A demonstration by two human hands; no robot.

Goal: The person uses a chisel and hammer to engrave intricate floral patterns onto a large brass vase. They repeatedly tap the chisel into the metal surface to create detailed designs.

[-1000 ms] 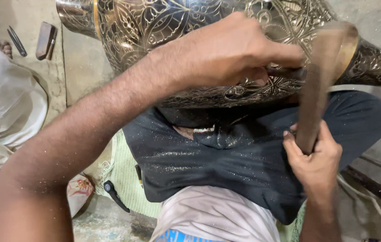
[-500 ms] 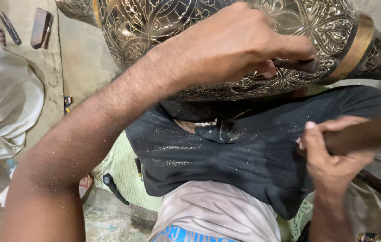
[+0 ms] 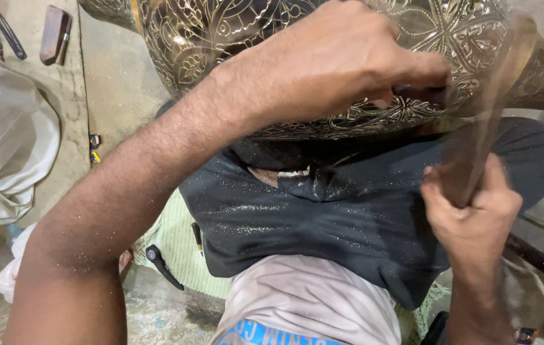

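From here I cannot see all of the engraved brass vessel [image 3: 233,38]: the top edge of the view cuts it off, and my left hand [image 3: 342,64] covers much of its middle. The thin tool pinched in that hand's fingers [image 3: 425,70] is almost wholly hidden; only a dark stub shows against the metal. The wooden mallet [image 3: 486,121] in my right hand [image 3: 473,217] is a motion blur, its head smeared over the vessel's right side, so I cannot tell whether it touches. The lower edge of the dark lap cloth [image 3: 323,217] vanishes under my shirt.
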